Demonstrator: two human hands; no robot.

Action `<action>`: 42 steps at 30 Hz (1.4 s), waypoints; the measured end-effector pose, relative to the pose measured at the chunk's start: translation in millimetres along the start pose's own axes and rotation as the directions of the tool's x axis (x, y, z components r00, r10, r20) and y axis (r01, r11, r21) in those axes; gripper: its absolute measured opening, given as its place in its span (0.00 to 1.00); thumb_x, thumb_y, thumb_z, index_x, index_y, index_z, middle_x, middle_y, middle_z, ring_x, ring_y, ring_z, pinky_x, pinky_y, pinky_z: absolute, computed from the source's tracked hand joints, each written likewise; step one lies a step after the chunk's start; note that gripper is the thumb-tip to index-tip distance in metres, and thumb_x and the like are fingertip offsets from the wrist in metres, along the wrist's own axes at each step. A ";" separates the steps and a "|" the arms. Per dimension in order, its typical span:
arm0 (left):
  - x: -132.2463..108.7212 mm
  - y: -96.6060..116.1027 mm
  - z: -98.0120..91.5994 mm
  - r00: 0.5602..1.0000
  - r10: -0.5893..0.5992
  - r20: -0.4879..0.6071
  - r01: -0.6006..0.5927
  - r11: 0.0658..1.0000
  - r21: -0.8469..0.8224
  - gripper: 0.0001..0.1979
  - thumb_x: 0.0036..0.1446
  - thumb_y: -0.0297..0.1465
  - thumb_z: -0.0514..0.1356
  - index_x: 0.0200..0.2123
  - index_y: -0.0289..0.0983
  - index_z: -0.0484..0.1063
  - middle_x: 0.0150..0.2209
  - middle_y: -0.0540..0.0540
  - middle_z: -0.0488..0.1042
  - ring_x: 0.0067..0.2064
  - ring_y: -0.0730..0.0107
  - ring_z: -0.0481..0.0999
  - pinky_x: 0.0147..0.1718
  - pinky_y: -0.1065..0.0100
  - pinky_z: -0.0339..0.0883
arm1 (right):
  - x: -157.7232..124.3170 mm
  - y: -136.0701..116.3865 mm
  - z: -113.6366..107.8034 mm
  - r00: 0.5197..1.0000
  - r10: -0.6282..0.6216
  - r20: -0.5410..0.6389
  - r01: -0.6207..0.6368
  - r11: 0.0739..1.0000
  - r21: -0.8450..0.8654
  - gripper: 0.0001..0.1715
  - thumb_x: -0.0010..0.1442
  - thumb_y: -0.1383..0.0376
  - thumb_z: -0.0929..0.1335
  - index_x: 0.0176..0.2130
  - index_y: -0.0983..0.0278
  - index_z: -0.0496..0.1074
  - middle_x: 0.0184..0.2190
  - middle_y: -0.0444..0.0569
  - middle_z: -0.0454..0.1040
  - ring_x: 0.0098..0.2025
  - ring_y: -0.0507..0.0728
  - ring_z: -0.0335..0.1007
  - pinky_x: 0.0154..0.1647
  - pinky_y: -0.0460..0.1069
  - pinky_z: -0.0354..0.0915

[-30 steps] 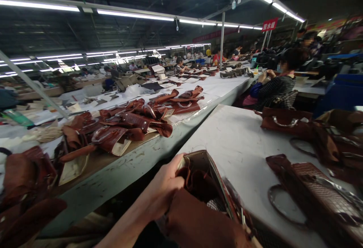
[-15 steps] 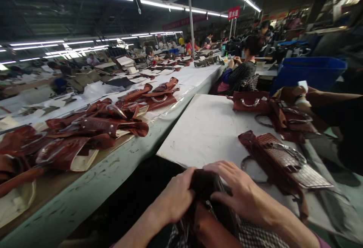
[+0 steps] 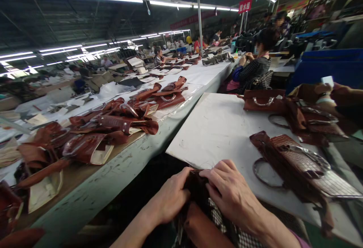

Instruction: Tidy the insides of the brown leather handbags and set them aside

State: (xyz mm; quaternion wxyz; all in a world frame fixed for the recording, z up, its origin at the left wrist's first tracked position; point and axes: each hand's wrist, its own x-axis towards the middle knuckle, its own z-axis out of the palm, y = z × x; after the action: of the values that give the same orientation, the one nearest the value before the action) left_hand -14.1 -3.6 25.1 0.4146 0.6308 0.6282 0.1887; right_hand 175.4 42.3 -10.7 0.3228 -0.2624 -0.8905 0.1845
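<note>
1. At bottom centre, low in front of the wearer and just off the near edge of the right-hand desk: a reddish-brown leather bag [image 3: 208, 228], dark inside, mouth upward between both hands.
2. On the left of the mouth, left hand [image 3: 170, 199], grip pinching the upper edge between thumb and fingers.
3. On the right, right hand [image 3: 231, 187], grip likewise pinching the edge, fingers bent over the rim. Cannot tell how deep the fingertips reach, hidden by leather.
4. Beside and below the bag, black-and-white checked fabric [image 3: 249, 239]; cannot tell whether part of the bag or of clothing.
5. Just beyond, a white-topped desk [image 3: 210, 127]. Near its right side, a brown bag with a glossy grid-textured panel [image 3: 303, 161], lying flat, handle wrapped in clear plastic; farther back, a smooth brown leather bag with a curved handle [image 3: 263, 101].
6. At far right, a co-worker's hand [image 3: 324, 88] with a small white square.
7. To the left, across a dark gap, a long desk with a pale green side [image 3: 124, 166], bearing a heap of brown leather bags [image 3: 113, 122].
8. Farther back, a seated person in a striped top [image 3: 259, 70], beneath a red sign with white characters [image 3: 245, 5].
</note>
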 end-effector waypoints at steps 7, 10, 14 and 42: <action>-23.5 -15.0 -13.5 0.993 -0.098 -0.072 0.092 0.992 -0.086 0.24 0.46 0.19 0.49 0.47 0.40 0.66 0.44 0.48 0.76 0.46 0.64 0.73 0.45 0.68 0.63 | -13.8 0.8 -4.5 0.963 0.196 -0.183 -0.177 0.977 0.118 0.09 0.64 0.73 0.61 0.41 0.62 0.69 0.30 0.47 0.67 0.35 0.57 0.61 0.35 0.52 0.60; -26.2 -15.0 -9.1 0.990 -0.112 -0.083 0.105 0.991 -0.082 0.23 0.47 0.20 0.49 0.48 0.39 0.65 0.44 0.47 0.76 0.46 0.63 0.73 0.44 0.68 0.64 | -15.4 -4.7 -15.0 0.982 0.161 -0.095 -0.145 0.978 0.152 0.10 0.65 0.68 0.63 0.46 0.59 0.67 0.46 0.50 0.65 0.48 0.58 0.62 0.45 0.54 0.64; -21.7 -12.4 -1.0 0.993 -0.081 -0.082 0.076 0.995 -0.066 0.22 0.44 0.20 0.49 0.44 0.40 0.66 0.42 0.49 0.75 0.44 0.64 0.74 0.42 0.69 0.65 | -8.8 -19.9 -19.0 0.999 0.048 0.011 -0.048 0.997 0.060 0.16 0.58 0.68 0.69 0.47 0.61 0.67 0.58 0.53 0.57 0.60 0.64 0.51 0.56 0.60 0.60; -5.3 -5.1 4.2 0.996 -0.069 -0.051 0.060 0.985 -0.163 0.26 0.49 0.19 0.49 0.51 0.41 0.66 0.46 0.50 0.76 0.44 0.66 0.73 0.43 0.70 0.64 | -5.3 1.5 30.1 0.946 0.312 -0.088 -0.299 0.945 0.131 0.12 0.58 0.78 0.62 0.37 0.65 0.69 0.46 0.53 0.67 0.45 0.59 0.66 0.43 0.56 0.70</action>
State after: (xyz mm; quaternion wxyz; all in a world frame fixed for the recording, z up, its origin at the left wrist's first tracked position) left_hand -14.9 -10.5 20.2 0.4523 0.5689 0.6424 0.2432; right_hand 159.2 35.6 -35.7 0.3524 -0.3878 -0.8080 0.2694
